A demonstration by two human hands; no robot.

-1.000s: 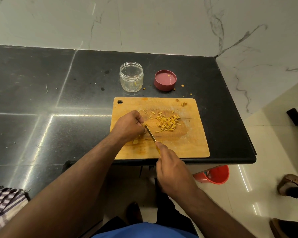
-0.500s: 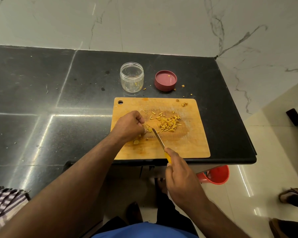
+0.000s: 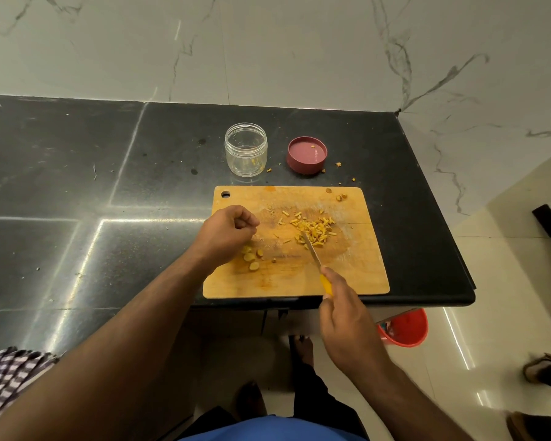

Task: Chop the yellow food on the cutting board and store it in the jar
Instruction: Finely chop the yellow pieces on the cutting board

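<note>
head view: the cutting board [image 3: 357, 275] lies at the table's [image 3: 77, 173] front right edge. the right hand [image 3: 347, 319] holds the knife [image 3: 315, 259] by its yellow handle, blade tip in the pile of chopped yellow food [image 3: 315, 229]. the left hand [image 3: 226, 233] rests curled, grip narrow and empty, beside uncut yellow chunks [image 3: 250, 257]. the open jar [image 3: 245, 149] and red lid [image 3: 306, 154] stand behind the board.

One cutting board [image 3: 363, 275], one jar [image 3: 245, 154], one lid [image 3: 307, 154], one knife [image 3: 312, 253], two hands [image 3: 226, 233].
</note>
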